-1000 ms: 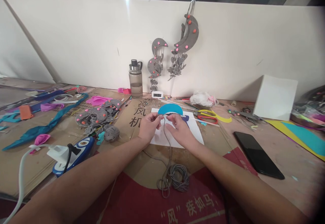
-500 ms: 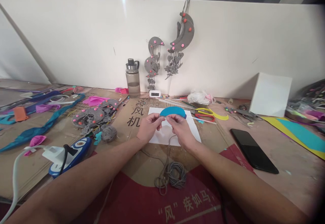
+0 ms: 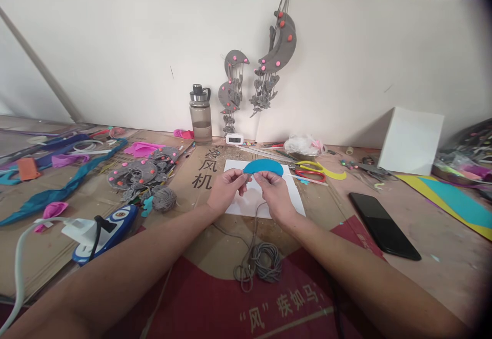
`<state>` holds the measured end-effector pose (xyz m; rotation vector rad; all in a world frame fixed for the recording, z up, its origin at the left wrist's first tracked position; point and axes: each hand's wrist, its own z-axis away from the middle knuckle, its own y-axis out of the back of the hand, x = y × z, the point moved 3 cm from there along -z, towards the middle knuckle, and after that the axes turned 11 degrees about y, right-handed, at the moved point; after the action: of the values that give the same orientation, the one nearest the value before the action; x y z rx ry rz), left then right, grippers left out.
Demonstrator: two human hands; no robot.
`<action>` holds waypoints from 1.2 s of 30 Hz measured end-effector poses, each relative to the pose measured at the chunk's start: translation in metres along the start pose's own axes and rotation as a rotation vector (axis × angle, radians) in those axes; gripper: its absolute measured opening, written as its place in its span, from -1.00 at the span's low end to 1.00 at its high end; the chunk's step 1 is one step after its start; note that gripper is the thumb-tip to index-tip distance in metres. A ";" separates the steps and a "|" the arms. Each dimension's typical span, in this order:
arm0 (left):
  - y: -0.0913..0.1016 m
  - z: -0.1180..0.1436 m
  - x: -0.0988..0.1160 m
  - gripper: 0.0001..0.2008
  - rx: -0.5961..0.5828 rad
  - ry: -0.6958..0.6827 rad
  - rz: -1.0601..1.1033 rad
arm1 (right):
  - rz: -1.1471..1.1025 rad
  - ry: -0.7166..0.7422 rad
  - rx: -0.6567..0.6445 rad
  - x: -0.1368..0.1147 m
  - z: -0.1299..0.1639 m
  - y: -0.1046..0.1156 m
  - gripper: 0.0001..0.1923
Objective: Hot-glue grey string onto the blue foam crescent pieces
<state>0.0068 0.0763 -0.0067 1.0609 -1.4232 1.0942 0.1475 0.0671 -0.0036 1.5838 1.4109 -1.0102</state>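
My left hand [image 3: 225, 189] and my right hand [image 3: 274, 194] meet over a white sheet of paper [image 3: 240, 206]. Together they pinch the near edge of a blue half-moon foam piece [image 3: 265, 166]. A grey cord [image 3: 257, 220] hangs from between my fingers down to a loose coil of grey cord [image 3: 263, 263] on the red printed cardboard nearer me. Whether the cord passes through the foam piece is hidden by my fingers.
Yellow and red scissors [image 3: 313, 170] lie right of the paper, a black phone [image 3: 384, 225] further right. A grey yarn ball [image 3: 164, 198], grey felt moons [image 3: 140, 173] and a blue-white glue gun [image 3: 105, 230] sit left. A water bottle [image 3: 200, 116] and hanging grey mobiles [image 3: 277, 57] stand at the wall.
My hands have drawn closer together on the blue foam piece, the right hand moving up to its edge. The view has shifted slightly.
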 end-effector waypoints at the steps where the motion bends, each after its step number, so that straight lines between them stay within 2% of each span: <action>1: -0.001 0.001 0.001 -0.76 0.000 0.003 0.012 | 0.010 0.007 0.001 0.000 0.000 0.000 -0.69; 8: -0.003 0.003 0.003 -0.79 -0.034 -0.001 0.083 | 0.083 0.071 -0.019 0.001 0.001 0.001 -0.70; 17: 0.002 -0.003 -0.007 -0.82 -0.076 -0.016 0.194 | 0.092 0.083 -0.027 -0.006 0.002 0.000 -0.73; 27: 0.000 -0.004 -0.003 -0.86 -0.170 0.118 0.390 | 0.009 -0.013 -0.084 -0.009 0.006 -0.007 -0.68; 36: 0.000 -0.003 -0.002 -0.84 -0.210 0.166 0.391 | 0.034 0.064 -0.086 -0.007 0.004 -0.007 -0.75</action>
<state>0.0077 0.0790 -0.0080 0.5406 -1.6082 1.2427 0.1397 0.0613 0.0014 1.5844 1.4457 -0.8748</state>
